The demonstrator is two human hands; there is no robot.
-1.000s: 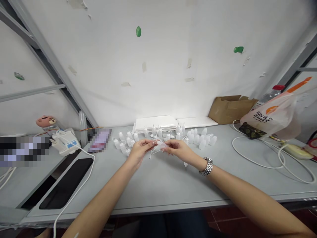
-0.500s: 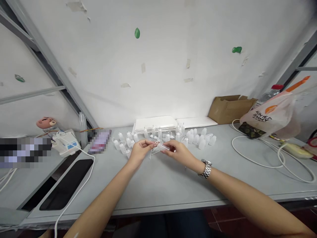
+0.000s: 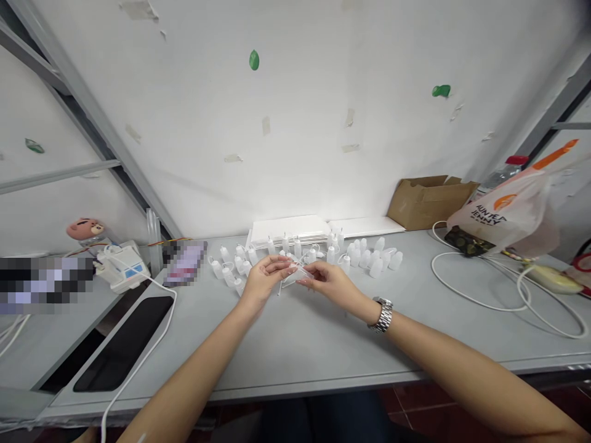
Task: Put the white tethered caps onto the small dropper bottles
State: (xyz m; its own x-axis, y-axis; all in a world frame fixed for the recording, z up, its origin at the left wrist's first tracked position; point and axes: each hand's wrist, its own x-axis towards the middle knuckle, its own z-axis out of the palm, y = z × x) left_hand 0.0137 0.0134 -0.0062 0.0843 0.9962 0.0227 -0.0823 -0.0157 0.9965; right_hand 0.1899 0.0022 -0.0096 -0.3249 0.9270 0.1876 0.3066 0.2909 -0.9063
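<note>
My left hand (image 3: 264, 282) is closed in a pinch, its fingertips close to those of my right hand. What it pinches is too small to make out. My right hand (image 3: 331, 282) is closed on a small clear plastic tube (image 3: 302, 273), which points towards the left fingertips. Thin white strips (image 3: 287, 283) lie on the table just beneath the hands. Around and behind them stand several small white squeeze bottles (image 3: 228, 277), some with needle tips and looped cap straps. More white bottles without needles (image 3: 376, 267) are grouped to the right, some tipped over.
Flat white boards (image 3: 290, 229) lie against the wall. At the right are a cardboard box (image 3: 429, 203), a plastic bag (image 3: 503, 215) and a looped white cable (image 3: 480, 307). A power strip (image 3: 122, 267), a phone (image 3: 185, 261) and a black pad (image 3: 124, 344) lie at the left.
The fingers of my left hand have shifted slightly over the end of the clear tube. Both hands stay in nearly the same spot; the view has moved a little.
</note>
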